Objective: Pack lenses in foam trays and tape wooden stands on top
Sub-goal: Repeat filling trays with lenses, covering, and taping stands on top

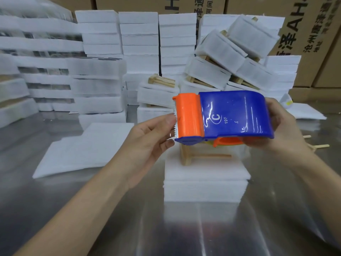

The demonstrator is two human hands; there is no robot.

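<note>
Head view: grips the blue-and-orange tape dispenser (225,115) at its rear end with curled right hand (280,126), above the wooden stand (199,156) lying on the foam tray (204,182) on the counter (129,228). Touches the toothed edge with left hand (149,139) fingertips; cannot tell whether pinching tape.

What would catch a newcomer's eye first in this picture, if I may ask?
The blue and orange dispenser sits at mid-frame, gripped by the right hand at its right end, with the left hand bringing its fingers to the toothed left edge. Just below it a wooden stand lies on a foam tray on the shiny table, and white foam stacks fill the background.
</note>
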